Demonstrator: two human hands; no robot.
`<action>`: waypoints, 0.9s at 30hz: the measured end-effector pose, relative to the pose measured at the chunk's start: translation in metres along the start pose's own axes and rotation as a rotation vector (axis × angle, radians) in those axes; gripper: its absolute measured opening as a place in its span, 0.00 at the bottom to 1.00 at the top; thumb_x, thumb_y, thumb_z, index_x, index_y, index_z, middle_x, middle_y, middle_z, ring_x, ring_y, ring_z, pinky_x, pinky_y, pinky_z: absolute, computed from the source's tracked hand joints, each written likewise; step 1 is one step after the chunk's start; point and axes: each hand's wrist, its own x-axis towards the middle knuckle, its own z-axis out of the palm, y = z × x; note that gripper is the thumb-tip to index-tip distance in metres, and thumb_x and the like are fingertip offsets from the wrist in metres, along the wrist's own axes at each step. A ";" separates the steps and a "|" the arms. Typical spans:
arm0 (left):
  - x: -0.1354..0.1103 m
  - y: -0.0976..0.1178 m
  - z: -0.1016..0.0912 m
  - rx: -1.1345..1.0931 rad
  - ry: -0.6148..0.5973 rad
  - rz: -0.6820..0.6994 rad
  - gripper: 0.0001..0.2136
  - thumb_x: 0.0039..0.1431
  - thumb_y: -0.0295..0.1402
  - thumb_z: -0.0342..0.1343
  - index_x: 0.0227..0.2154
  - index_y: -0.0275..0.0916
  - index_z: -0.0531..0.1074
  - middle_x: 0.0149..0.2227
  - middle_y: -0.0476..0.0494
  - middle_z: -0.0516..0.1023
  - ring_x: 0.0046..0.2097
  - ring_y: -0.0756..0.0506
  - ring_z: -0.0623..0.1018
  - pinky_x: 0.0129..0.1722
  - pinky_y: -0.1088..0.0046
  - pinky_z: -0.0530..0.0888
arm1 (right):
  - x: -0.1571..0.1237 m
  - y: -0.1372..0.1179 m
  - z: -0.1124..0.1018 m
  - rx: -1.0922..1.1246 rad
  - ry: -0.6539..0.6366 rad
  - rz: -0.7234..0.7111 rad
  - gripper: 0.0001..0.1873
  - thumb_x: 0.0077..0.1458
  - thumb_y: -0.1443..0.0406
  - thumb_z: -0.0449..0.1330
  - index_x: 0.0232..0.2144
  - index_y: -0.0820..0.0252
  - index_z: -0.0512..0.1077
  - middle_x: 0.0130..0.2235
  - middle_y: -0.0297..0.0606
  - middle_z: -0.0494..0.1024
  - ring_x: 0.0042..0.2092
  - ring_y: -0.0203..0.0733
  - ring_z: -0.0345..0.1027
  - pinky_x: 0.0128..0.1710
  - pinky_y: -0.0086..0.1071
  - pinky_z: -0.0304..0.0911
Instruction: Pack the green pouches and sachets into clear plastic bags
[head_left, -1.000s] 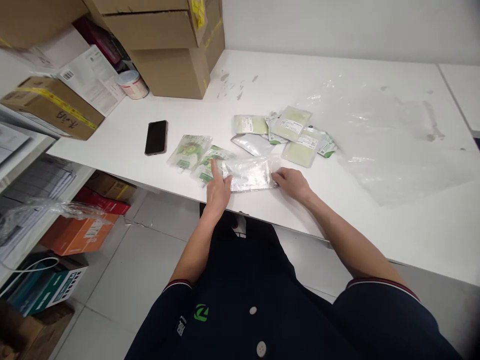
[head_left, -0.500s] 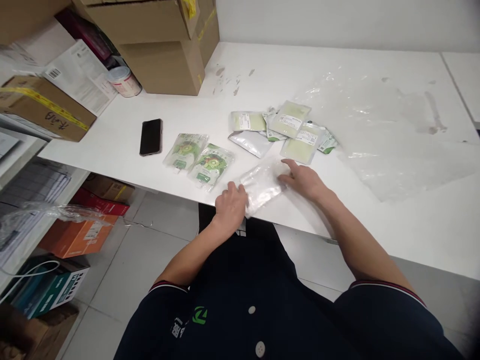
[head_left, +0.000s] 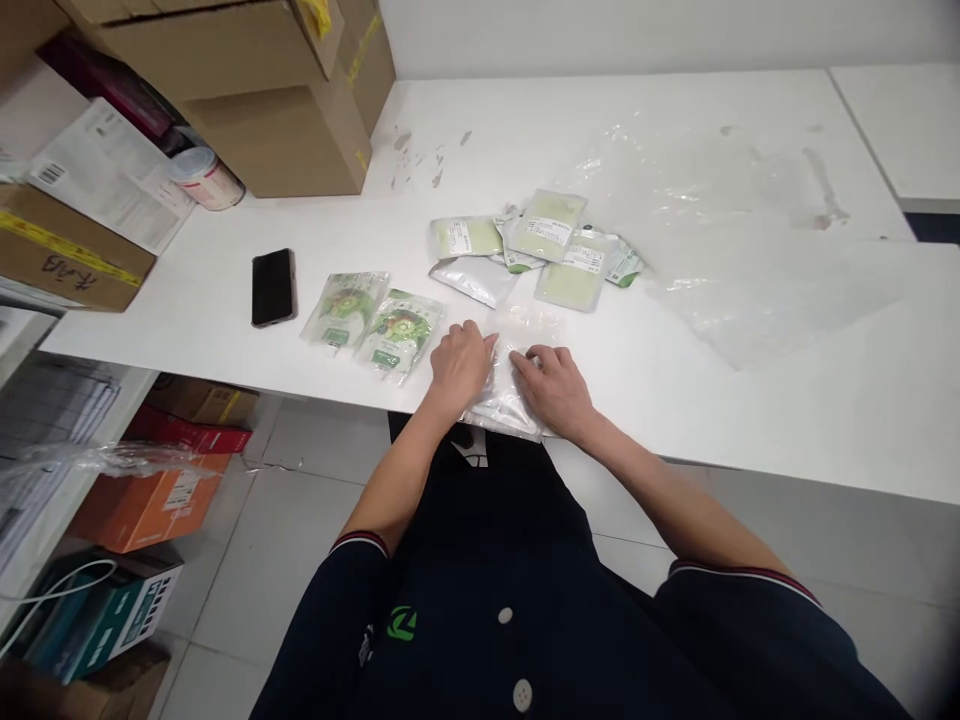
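Note:
A clear plastic bag (head_left: 504, 408) lies at the table's front edge, between my two hands. My left hand (head_left: 463, 368) is closed, with its bent fingers gripping the bag's left side. On the bag's right side, my right hand (head_left: 553, 388) has its fingers curled and pinching the film. The bag looks shiny and silvery; whether anything is inside I cannot make out. To the left lie two bagged packets with green fruit print, one packet (head_left: 401, 335) nearer my left hand and another packet (head_left: 345, 310) beyond. Behind my hands is a loose pile of flat pale-green pouches (head_left: 549, 226) and a silver pouch (head_left: 476, 280).
A black phone (head_left: 274, 288) lies on the white table (head_left: 750, 420) at left. Large clear plastic sheeting (head_left: 720, 250) spreads over the right side. A cardboard box (head_left: 277, 130), a round tin (head_left: 208, 180) and a taped carton (head_left: 71, 245) stand at the back left.
My right hand has moved left and nearer my left hand along the bag. The bag has turned and now lies more squarely to the table's edge. The whole view has shifted a little.

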 end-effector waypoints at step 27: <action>0.038 -0.018 0.020 -1.315 0.056 0.186 0.19 0.55 0.35 0.63 0.51 0.41 0.77 0.36 0.45 0.81 0.40 0.45 0.79 0.38 0.69 0.76 | 0.051 0.048 -0.038 1.240 -0.054 0.581 0.28 0.50 0.56 0.67 0.52 0.60 0.76 0.37 0.37 0.78 0.38 0.38 0.69 0.46 0.39 0.66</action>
